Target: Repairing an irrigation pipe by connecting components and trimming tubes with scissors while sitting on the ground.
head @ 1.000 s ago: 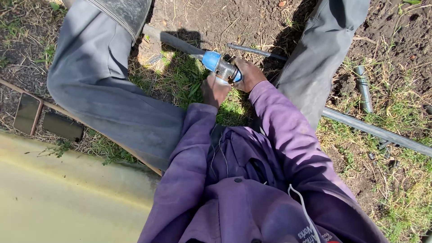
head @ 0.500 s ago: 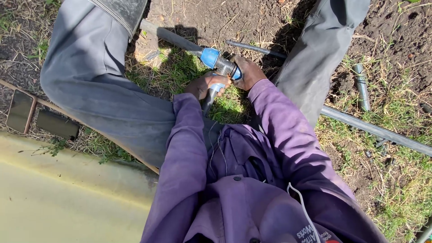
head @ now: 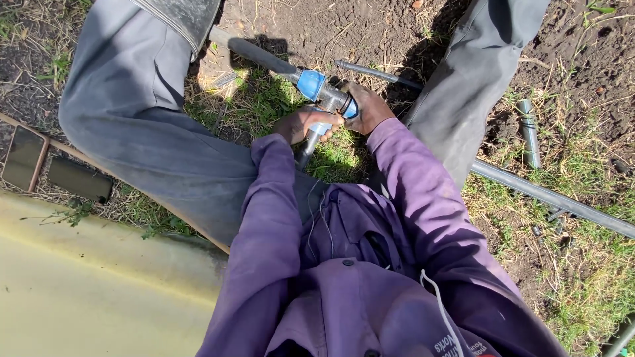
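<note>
I sit on the ground in purple overalls, with grey-trousered legs spread to either side. Between my knees is a grey tee pipe fitting (head: 331, 98) with blue end nuts. A dark pipe (head: 254, 54) runs from it up to the left. My right hand (head: 367, 106) grips the fitting's right end. Below the fitting, my left hand (head: 303, 123) closes around the lower blue nut and the short dark pipe stub (head: 305, 149).
A long grey pipe (head: 555, 198) lies across the grass at right, with a short pipe piece (head: 528, 129) above it. A thin dark tube (head: 374, 73) lies behind the fitting. Two phones (head: 23, 155) lie at left, beside a yellow-green surface (head: 92, 284).
My left hand has slid from beside the fitting down onto its lower nut and pipe stub. The right hand stays on the fitting's end.
</note>
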